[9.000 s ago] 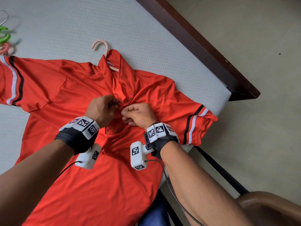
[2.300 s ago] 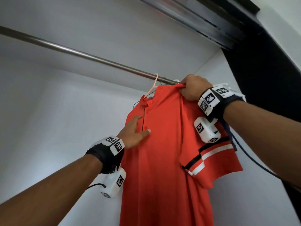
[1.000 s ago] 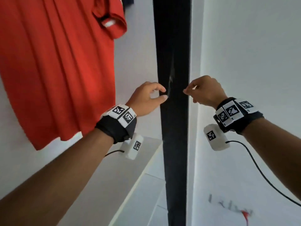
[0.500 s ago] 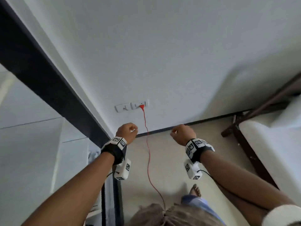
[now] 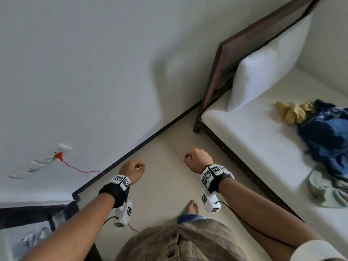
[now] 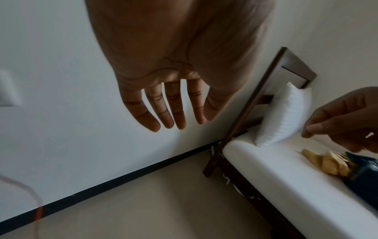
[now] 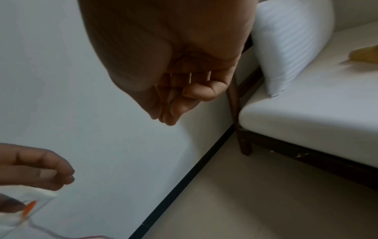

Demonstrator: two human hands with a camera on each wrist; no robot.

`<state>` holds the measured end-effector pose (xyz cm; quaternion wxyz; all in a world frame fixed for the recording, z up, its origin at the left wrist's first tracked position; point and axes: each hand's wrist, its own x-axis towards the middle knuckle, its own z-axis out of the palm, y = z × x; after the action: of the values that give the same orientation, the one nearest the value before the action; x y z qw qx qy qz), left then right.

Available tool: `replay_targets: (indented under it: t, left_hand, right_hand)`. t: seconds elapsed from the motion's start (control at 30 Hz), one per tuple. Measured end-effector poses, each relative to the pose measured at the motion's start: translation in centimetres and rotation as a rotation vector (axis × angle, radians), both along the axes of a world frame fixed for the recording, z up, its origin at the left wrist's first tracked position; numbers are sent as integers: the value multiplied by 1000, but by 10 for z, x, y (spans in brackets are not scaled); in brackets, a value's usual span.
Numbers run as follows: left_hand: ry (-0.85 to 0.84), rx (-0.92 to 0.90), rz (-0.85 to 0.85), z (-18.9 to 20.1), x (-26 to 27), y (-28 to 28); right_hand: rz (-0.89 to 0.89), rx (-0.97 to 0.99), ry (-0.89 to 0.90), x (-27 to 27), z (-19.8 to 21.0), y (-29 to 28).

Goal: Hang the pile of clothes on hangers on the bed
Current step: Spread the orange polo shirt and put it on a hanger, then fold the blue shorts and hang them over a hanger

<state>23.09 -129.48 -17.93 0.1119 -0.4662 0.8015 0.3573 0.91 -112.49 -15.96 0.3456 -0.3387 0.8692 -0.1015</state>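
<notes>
Both hands empty, loosely curled: left hand (image 5: 132, 171), right hand (image 5: 198, 159). The pile of clothes (image 5: 323, 132) lies on the bed (image 5: 250, 140), beyond the right hand, the nearer grip.

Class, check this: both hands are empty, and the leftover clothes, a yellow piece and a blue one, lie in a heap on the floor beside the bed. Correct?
Not quite. The clothes lie on the bed, not the floor, as the head view shows. Left hand and right hand are indeed empty.
</notes>
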Motion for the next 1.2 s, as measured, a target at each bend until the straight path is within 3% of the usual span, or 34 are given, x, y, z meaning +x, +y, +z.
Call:
replay_targets:
  t: [0.33,0.5,0.7,0.93,1.07,1.2]
  left_hand:
    - [81,131,-376,-10,-295,70]
    - [131,179,-562,-52,-428,108]
    - [24,217,-707,-81,-574,160]
    - [-41,219,-918,-136,-688,209]
    - [-108,173,-1034,-179,-740,231]
    - [-138,116,-1080,-227,-785,252]
  right_hand:
    - [-536,49,-61,-186,-26,146]
    - [-788,39,-88,-263,-48,206]
    - [-1010,84,-115,-366,-83,259]
    - [-1183,92,-137,-478,-122,321]
    - [-1320,87,-63,-521,-159,365]
    - [-1499,-40,16,-556,-201,402]
